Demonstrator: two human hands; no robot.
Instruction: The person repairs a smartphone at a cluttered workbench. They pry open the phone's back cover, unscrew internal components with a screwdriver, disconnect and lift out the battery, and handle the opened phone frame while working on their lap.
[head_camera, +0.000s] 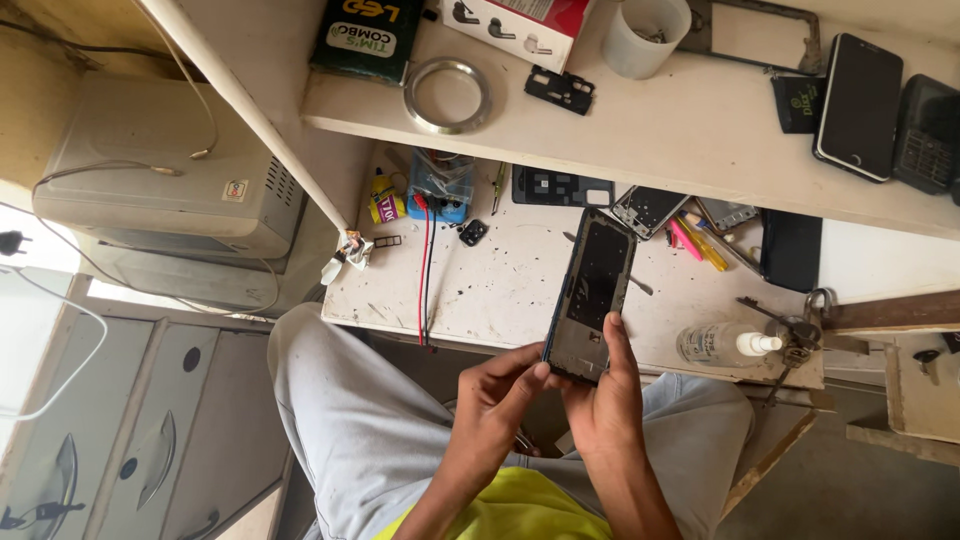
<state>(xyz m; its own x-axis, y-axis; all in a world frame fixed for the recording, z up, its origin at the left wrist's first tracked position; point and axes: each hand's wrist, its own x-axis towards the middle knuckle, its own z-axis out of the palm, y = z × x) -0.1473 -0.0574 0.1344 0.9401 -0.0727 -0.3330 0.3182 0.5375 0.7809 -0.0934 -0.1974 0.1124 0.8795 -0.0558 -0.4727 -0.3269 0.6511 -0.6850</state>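
Opened phone body (592, 296) held above the lap, just in front of the bench (520, 280) edge. Left hand (500, 385) grips its lower left corner, fingers closed on the frame; right hand (605, 390) cradles the bottom end, one finger laid on the inner face. Long axis runs near-vertical in view, top end tilted away and slightly right, open side up. Judged step: inspecting or working the interior near the bottom end. Next move likely needs a steady grip and fine fingertip work.

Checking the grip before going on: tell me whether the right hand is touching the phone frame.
Touching. The head view shows the right hand with its thumb lying on the phone frame, fingers wrapped behind its lower end.
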